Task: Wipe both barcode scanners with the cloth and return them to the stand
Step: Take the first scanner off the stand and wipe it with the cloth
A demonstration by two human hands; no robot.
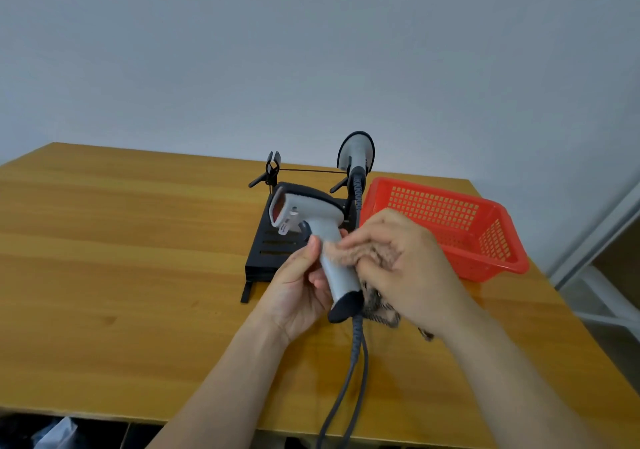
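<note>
My left hand (301, 282) grips the handle of a grey barcode scanner (311, 222), held above the table with its red window facing left. My right hand (398, 261) holds a fuzzy pinkish-brown cloth (353, 253) and presses it against the right side of the handle; more cloth hangs below my palm. A second grey scanner (356, 151) sits upright in the right cradle of the black stand (270, 244). The stand's left cradle (272, 168) holds nothing.
A red plastic basket (446, 227) stands on the wooden table (121, 241) right of the stand. Grey cables (349, 372) run from the held scanner down over the table's front edge. A white frame is at the far right.
</note>
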